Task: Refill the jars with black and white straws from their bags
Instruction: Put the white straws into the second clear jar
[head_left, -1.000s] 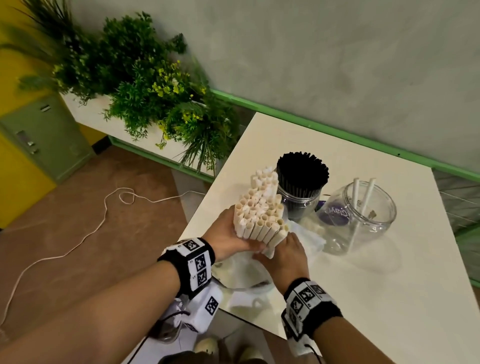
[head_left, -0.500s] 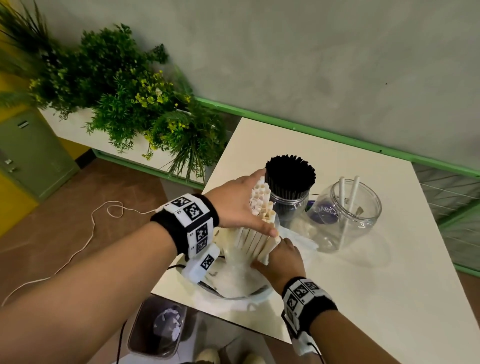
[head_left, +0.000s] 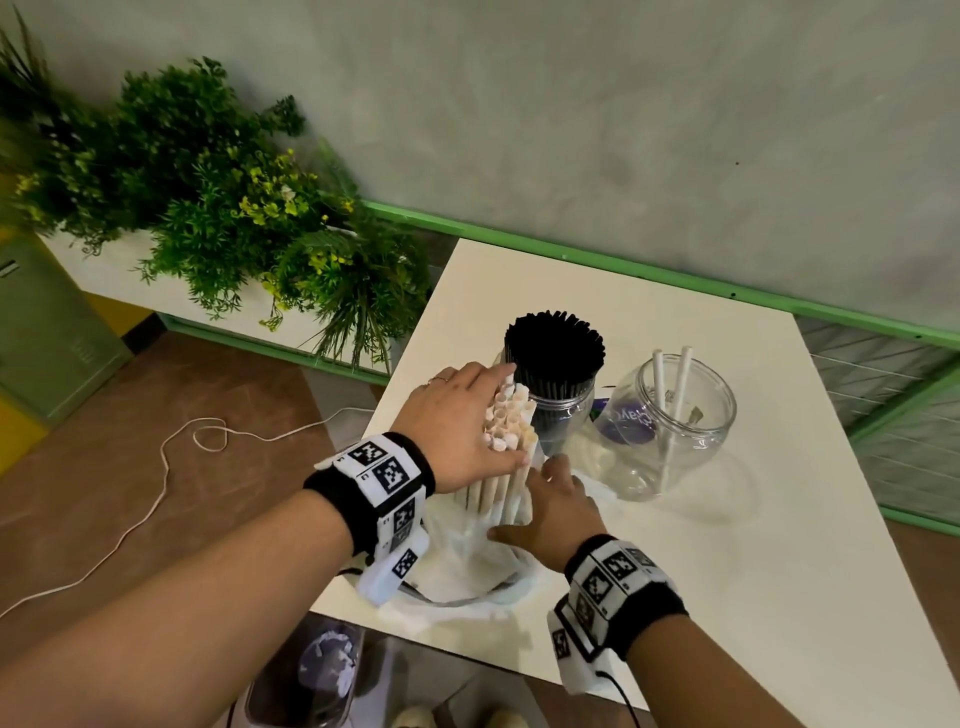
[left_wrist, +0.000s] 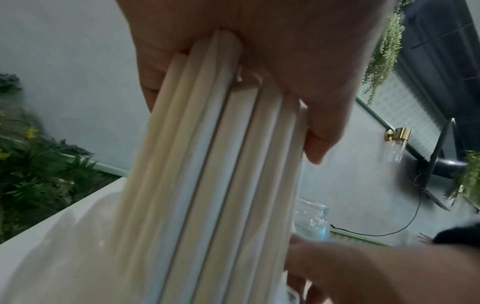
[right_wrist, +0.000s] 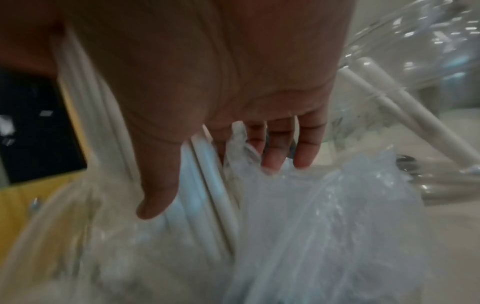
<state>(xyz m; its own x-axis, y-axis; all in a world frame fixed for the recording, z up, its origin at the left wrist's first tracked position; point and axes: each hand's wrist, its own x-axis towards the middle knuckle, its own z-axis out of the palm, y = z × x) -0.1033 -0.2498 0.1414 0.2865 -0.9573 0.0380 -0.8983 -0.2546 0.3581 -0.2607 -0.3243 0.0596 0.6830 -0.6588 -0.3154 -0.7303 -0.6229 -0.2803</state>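
A bundle of white straws (head_left: 506, 452) stands upright in a clear plastic bag (head_left: 467, 561) at the table's near left corner. My left hand (head_left: 467, 426) caps the straw tops, with the thumb and fingers lying down the bundle's sides (left_wrist: 207, 185). Low on the bundle's right side, my right hand (head_left: 550, 509) has its fingers dug into the bag's plastic (right_wrist: 324, 226). Just behind the bundle stands a jar packed with black straws (head_left: 553, 364). To the right is a clear jar (head_left: 685, 415) holding two white straws.
The white table (head_left: 727, 571) stands against a grey wall with a green rail. Green plants (head_left: 234, 208) fill a planter to the left. A bin (head_left: 311, 675) sits under the near table edge, and a white cable (head_left: 182, 441) lies on the floor.
My left hand has moved from the bundle's side up onto the straw tops. My right hand has slid down from the bundle onto the bag.
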